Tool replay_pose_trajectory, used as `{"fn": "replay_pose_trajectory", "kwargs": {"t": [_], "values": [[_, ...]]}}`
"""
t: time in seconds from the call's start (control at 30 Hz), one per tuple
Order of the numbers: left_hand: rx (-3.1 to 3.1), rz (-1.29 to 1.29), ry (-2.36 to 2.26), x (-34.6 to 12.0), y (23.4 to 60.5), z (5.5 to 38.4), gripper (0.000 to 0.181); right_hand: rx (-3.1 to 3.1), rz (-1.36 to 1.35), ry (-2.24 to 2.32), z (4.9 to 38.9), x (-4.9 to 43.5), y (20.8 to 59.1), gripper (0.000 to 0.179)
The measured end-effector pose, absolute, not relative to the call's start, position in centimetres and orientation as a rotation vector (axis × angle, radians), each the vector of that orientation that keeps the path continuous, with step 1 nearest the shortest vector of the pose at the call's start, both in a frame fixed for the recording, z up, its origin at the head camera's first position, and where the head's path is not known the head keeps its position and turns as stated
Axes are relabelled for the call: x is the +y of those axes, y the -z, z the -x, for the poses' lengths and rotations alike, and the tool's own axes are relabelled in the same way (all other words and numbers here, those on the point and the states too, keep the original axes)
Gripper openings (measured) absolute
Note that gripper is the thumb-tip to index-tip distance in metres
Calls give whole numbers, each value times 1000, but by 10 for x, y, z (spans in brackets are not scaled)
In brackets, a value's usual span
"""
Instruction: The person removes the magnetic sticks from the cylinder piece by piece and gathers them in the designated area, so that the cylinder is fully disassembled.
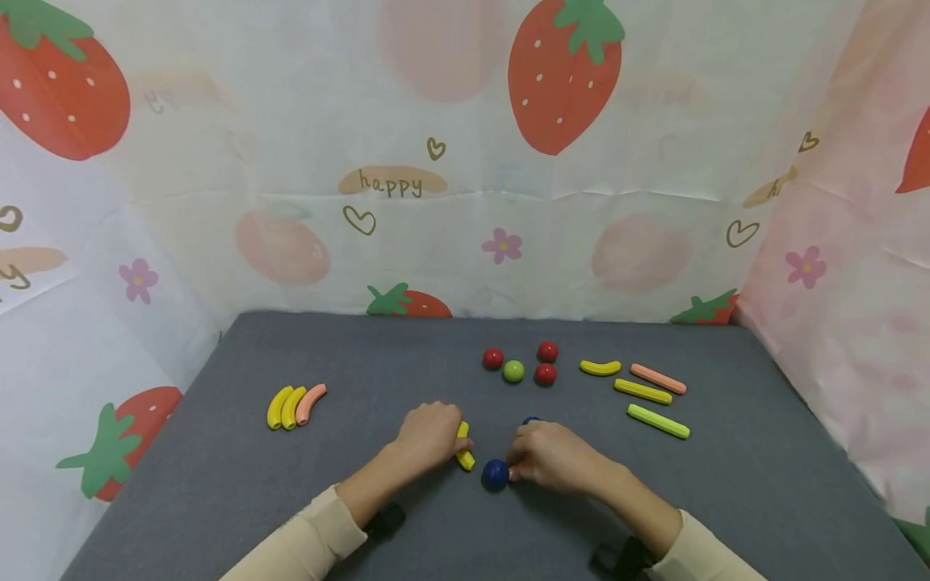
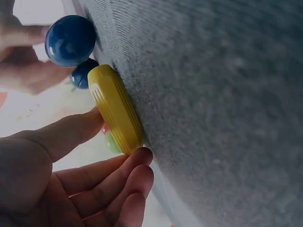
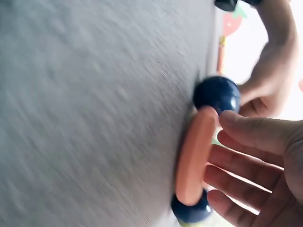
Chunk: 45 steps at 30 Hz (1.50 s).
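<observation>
My left hand [image 1: 430, 433] pinches a curved yellow toy rod [image 2: 116, 111] between thumb and fingertips, close to the dark cloth. A glossy blue ball [image 1: 495, 474] lies just right of that rod. My right hand [image 1: 554, 457] holds a salmon-pink toy rod [image 3: 193, 161], its thumb by one end near the blue ball and the other fingers along its side. The pink rod is hidden behind the hand in the head view. At the rod's far end sits a second blue ball [image 3: 190, 208], mostly covered in the head view.
Three red balls [image 1: 546, 374] and a green ball [image 1: 513, 371] lie at the back middle. Further right are a curved yellow rod [image 1: 600, 369] and straight pink [image 1: 658, 378], yellow [image 1: 643, 392] and green rods [image 1: 658, 421]. Curved yellow and pink rods [image 1: 311, 404] lie left.
</observation>
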<state>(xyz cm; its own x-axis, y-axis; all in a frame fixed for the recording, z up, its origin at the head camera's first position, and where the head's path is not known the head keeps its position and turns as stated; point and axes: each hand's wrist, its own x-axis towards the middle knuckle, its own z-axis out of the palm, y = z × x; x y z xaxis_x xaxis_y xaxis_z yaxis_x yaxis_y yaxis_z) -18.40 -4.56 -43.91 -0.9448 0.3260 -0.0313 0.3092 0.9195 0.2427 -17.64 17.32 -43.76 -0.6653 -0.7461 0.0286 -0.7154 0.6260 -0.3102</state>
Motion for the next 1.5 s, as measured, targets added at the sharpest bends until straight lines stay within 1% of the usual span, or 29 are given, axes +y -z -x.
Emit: {"fn": "replay_pose_trajectory", "kwargs": {"t": [0.2, 0.37, 0.53, 0.83, 1.03, 1.13, 1.23, 1.33, 1.47, 1.5], "values": [[2956, -519, -403, -43, 437, 184, 25, 2822, 1181, 392, 187, 187, 429, 32], [2940, -573, -480, -46, 441, 185, 14, 2755, 1149, 395, 194, 194, 432, 33], [2894, -534, -602, -54, 442, 189, 6, 2739, 1114, 422, 195, 194, 435, 31], [2875, -350, -634, -81, 440, 203, 7, 2753, 1127, 443, 191, 194, 436, 31], [2899, -127, -679, -127, 430, 217, 19, 2753, 1103, 447, 189, 194, 438, 31], [2917, -42, -671, -153, 426, 223, 22, 2755, 1103, 440, 189, 193, 438, 31], [2951, 1, -630, -174, 426, 226, 20, 2757, 1093, 439, 190, 193, 438, 31], [2993, 39, -585, -191, 429, 227, 12, 2757, 1087, 439, 190, 193, 438, 32], [3074, 72, -501, -206, 430, 225, 20, 2754, 1082, 439, 190, 192, 438, 32], [3094, 76, -480, -208, 430, 224, 19, 2753, 1082, 439, 190, 192, 438, 32]]}}
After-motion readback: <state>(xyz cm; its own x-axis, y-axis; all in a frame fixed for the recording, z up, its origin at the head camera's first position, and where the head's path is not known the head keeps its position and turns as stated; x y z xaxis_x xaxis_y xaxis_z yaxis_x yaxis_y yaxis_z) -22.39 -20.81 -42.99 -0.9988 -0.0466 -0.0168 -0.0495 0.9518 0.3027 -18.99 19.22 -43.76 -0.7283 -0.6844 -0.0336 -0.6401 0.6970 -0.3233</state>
